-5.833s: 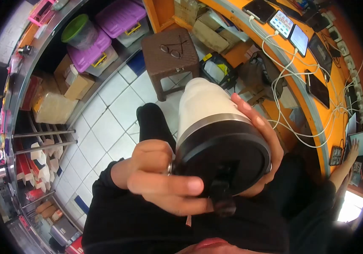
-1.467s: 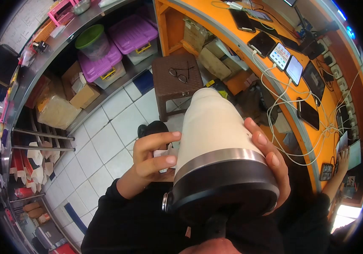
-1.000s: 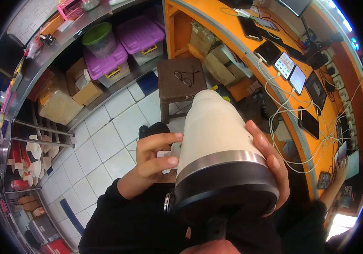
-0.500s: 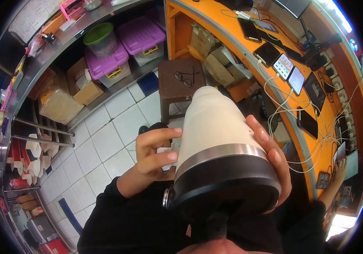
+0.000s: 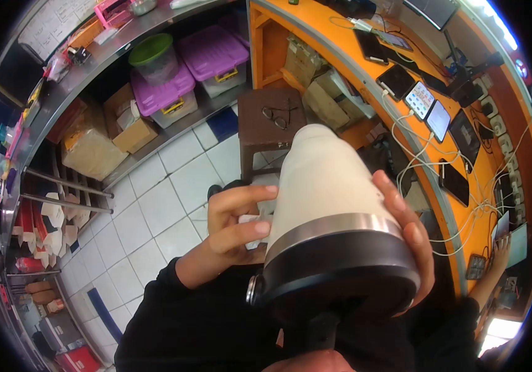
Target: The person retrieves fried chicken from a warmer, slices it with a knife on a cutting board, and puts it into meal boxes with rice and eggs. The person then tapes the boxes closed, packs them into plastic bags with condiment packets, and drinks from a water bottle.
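A cream tumbler (image 5: 331, 180) with a steel band and a black lid (image 5: 343, 273) is tilted close to my face, lid end nearest. My right hand (image 5: 411, 239) wraps round its right side, fingers against the cream body and the band. On the other side my left hand (image 5: 235, 226) touches the body with two fingertips. A small whitish thing, too hidden to name, shows between the left fingers. The lid's black spout part points down toward my mouth.
A brown stool (image 5: 266, 133) with glasses (image 5: 278, 116) stands ahead. On the right, an orange desk (image 5: 464, 217) carries phones (image 5: 438, 121) and cables; a co-worker's hand (image 5: 500, 251) rests there. Purple-lidded boxes (image 5: 166, 93) sit under the steel counter (image 5: 86, 80) at left.
Earlier my left fingers were at the lid, and the tumbler was held lower with its lid facing up. Now it is tipped nearer my face, with my left fingers on its body.
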Available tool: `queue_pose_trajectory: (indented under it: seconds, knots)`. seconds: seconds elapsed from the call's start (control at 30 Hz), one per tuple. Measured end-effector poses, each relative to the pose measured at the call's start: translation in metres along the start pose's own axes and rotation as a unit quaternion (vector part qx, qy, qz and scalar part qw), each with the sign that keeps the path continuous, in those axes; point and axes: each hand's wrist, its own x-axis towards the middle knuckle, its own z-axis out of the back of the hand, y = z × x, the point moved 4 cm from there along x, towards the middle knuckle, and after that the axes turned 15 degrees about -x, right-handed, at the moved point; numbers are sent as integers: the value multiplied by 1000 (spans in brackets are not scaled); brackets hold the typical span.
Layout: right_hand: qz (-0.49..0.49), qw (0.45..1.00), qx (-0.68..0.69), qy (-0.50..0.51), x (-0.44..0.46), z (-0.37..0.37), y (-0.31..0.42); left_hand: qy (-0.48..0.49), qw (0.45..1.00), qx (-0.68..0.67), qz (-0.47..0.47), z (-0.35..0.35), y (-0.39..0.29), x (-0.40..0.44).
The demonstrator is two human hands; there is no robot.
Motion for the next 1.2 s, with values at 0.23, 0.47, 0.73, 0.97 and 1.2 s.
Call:
queue_pose_trajectory:
  seconds: [0.23,0.47,0.73,0.97,1.2]
  knots:
    - [-165,960,216,74,-20,28,-49,14,1000,-6,13,-1,-5,5]
    - [5,998,69,7,-12,12,-19,7,1000,-4,12,-2,-6,1]
    - [40,999,-11,-6,-7,2,-16,43,991,-84,93,14,-11,6]
    - [-73,993,33,87,-9,-11,-39,8,918,-147,367,-3,-19,49]
    - [-171,978,40,115,-28,-37,-63,113,894,-40,433,-13,1,37]
